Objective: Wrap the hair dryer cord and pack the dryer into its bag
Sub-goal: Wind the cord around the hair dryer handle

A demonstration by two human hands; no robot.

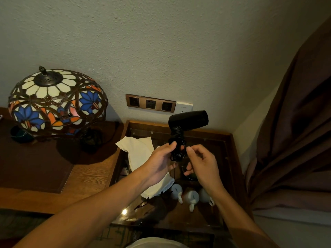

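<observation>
The black hair dryer (189, 120) is held up in the air above a glass-topped side table (231, 140), its barrel pointing right and its handle hanging down. The cord (176, 136) is already coiled in tight turns around the handle, so the wrapping looks nearly done. The left hand (159, 162) grips the lower end of the handle, thumb pressed on the front over the coils. The right hand (202, 164) sits just beside it with fingers curled, thumb and forefinger pinching what seems to be the last loose stretch of cord near the handle's end; the plug itself is too dark to pick out. What remains, as far as I can judge, is tucking that tail end so the coil holds. The packing has not begun: the white cloth bag (141, 153) lies flat on the table below the hands, partly under the left wrist, with nothing in it. Three white cups (190, 196) stand near its lower end
</observation>
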